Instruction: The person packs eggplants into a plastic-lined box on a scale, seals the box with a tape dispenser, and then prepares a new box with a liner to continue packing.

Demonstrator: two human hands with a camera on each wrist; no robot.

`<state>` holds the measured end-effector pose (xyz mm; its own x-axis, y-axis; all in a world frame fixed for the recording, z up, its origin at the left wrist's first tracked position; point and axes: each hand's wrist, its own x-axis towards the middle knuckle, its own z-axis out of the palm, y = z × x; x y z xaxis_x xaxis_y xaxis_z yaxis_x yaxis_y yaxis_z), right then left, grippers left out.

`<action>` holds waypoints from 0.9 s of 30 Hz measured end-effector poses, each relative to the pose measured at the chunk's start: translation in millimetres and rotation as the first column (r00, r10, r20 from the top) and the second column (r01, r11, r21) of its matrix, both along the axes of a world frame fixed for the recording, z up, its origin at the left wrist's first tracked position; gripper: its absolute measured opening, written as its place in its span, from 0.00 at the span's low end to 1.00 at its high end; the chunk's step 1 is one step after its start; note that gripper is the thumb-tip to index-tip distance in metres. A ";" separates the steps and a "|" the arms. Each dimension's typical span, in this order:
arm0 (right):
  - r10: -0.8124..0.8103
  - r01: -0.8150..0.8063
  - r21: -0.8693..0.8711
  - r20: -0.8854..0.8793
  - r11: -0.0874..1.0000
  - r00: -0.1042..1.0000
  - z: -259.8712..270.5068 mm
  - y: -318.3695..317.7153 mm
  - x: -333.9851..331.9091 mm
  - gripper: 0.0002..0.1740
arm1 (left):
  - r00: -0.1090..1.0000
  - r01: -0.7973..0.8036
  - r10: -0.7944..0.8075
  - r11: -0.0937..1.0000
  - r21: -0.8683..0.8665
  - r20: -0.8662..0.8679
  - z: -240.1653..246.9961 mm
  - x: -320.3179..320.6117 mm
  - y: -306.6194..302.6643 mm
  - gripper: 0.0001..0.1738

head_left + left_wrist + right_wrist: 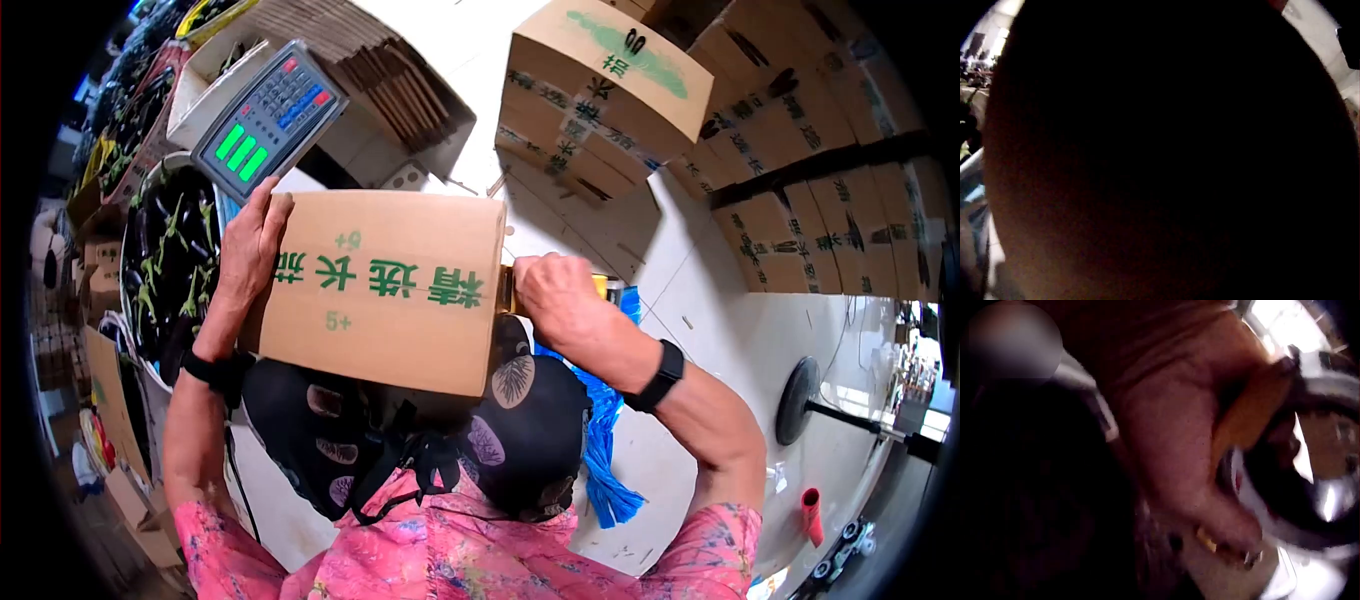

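A closed cardboard box with green printed characters lies across the person's lap in the head view. At its left end the left hand rests with fairly straight fingers on the edge and top corner. By the box's right end, the right hand has its fingers curled round a tape dispenser, mostly covered by the hand there. The right wrist view shows the dispenser's orange handle in the right hand, beside a large round roll. The left wrist view is almost wholly dark, and the left hand's fingers cannot be made out there.
A scale display with green digits stands beyond the box's left corner. Eggplants fill a container at the left. Flattened cartons lie behind. Taped boxes stand at the back right, and blue plastic strips lie beside the right knee.
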<state>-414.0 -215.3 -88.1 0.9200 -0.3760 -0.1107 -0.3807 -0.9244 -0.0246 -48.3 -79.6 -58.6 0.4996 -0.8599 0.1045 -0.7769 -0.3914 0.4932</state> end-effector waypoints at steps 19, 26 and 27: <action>-0.888 0.748 0.506 0.088 0.430 0.451 -215.8 -74.3 -60.5 0.48 | 0.999 -0.010 0.012 0.998 0.060 -0.037 1.4 -0.3 -3.0 0.29; -0.858 -0.235 0.891 0.443 0.388 0.261 -23.1 -7.8 42.2 0.35 | 1.000 -0.019 0.019 0.999 0.028 -0.010 -4.1 0.7 -2.8 0.27; -0.781 -0.227 0.826 0.563 0.516 0.272 -24.7 0.1 56.8 0.34 | 0.999 -0.035 0.036 0.999 0.041 -0.026 -3.6 0.1 -2.4 0.27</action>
